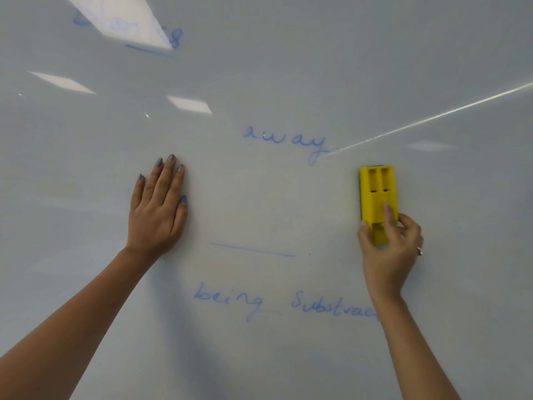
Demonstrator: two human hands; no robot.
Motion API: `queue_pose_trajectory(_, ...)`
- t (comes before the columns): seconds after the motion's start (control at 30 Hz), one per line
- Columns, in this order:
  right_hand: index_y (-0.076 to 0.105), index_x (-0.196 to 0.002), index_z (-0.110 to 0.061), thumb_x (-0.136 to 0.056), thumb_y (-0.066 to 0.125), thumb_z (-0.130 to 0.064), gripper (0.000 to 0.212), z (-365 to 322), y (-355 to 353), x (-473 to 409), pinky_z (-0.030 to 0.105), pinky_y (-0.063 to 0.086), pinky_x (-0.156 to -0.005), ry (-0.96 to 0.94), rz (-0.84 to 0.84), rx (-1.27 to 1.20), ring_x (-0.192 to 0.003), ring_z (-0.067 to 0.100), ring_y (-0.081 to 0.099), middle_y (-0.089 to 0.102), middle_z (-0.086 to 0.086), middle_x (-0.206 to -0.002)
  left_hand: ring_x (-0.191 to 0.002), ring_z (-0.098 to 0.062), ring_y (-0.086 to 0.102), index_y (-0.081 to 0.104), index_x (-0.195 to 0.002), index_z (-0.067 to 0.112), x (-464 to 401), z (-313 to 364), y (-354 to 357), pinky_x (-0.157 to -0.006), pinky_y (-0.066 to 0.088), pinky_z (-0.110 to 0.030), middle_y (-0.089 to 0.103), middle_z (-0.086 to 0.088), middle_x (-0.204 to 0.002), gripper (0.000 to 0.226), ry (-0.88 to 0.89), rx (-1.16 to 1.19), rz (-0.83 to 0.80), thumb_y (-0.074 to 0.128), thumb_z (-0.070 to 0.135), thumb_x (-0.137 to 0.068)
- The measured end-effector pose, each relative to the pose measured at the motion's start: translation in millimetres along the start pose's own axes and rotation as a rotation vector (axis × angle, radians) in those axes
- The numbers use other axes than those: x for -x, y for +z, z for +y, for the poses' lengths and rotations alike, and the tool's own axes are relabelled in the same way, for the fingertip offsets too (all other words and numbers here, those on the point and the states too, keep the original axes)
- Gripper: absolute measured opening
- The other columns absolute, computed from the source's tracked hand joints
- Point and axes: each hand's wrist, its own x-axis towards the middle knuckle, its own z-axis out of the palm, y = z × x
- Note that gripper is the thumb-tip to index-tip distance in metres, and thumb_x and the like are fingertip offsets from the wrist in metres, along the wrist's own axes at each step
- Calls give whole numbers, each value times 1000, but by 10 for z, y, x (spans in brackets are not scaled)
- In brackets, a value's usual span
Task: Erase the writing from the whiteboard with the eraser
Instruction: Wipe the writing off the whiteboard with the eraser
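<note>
A white whiteboard fills the head view. Blue writing stands on it: "away" in the middle, a short line below it, "being" and a partly hidden "Substrac…" lower down, and smudged words at the top left. A yellow eraser is pressed upright on the board, right of "away". My right hand grips its lower end. My left hand lies flat on the board, fingers spread, left of the writing.
Bright ceiling-light reflections cross the upper left of the board, and a thin bright streak runs diagonally from the right edge. My right forearm covers the end of the lowest word.
</note>
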Motion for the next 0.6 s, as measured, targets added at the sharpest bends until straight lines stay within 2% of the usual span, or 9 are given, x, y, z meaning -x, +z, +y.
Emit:
queue_pose_trajectory(0.1,61,-126,-12,-79,73,-16,49,-45,27,19,35,41,-83,92,32,-22,-92,39,52,55,23,-113,-149,-30,23,34,-151,3,3,-3,3,-120,20,-52,27,-14,-159,54,1,6,0,29,23,-100)
queue_pose_trajectory(0.17,62,-126,-11,-78,74,-15,49,-183,82,90,35,41,-82,100,26,-40,-91,38,52,55,23,-113,-149,-30,23,35,-151,3,3,-1,7,-119,20,-52,28,-14,-159,54,0,2,4,30,22,-100)
queue_pose_trajectory(0.23,63,-124,-11,-78,73,-17,47,-347,143,221,36,42,-81,21,-20,-45,-88,37,53,56,22,-112,-149,-29,23,35,-150,4,8,-5,15,-120,20,-52,28,-14,-159,54,3,0,8,30,22,-100)
queue_pose_trajectory(0.37,67,-120,-17,-79,71,-20,42,-599,239,522,42,51,-77,-270,-180,-97,-91,29,54,60,17,-112,-149,-29,24,35,-151,4,11,-32,32,-119,21,-52,28,-14,-159,54,9,5,13,31,21,-100)
queue_pose_trajectory(0.47,61,-124,-26,-78,72,-20,47,-610,242,560,41,50,-75,-439,-260,-124,-89,24,52,61,12,-112,-149,-28,23,35,-151,5,11,-44,44,-119,21,-51,28,-13,-160,54,13,11,22,31,21,-100)
queue_pose_trajectory(0.53,58,-125,-28,-78,72,-20,49,-534,213,480,41,50,-75,-490,-268,-108,-88,26,54,61,10,-114,-149,-28,23,35,-151,6,20,-62,60,-119,21,-51,28,-13,-160,53,18,8,31,31,21,-100)
queue_pose_trajectory(0.6,61,-125,-25,-79,72,-20,47,-420,174,377,43,50,-76,-462,-227,-77,-90,27,55,60,12,-114,-149,-27,23,35,-151,6,23,-81,74,-119,22,-51,28,-12,-160,53,22,5,38,32,21,-101)
